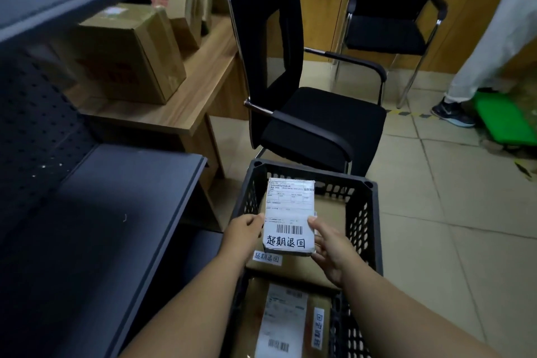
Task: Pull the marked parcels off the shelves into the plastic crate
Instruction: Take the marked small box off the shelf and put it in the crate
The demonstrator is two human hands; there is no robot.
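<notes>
Both forearms reach forward over the crate (374, 229). The left hand (242, 231) grips the left edge of a small parcel (290, 216), fingers curled under it and out of sight. The right hand (329, 247) pinches the right edge, thumb on top, other fingers below. The parcel sits level above the crate's inside, its label with barcode and handwritten marks facing up. Below it lie brown parcels (290, 320), partly covered by the arms and cut off by the frame's lower edge. The label's fine print is unreadable.
</notes>
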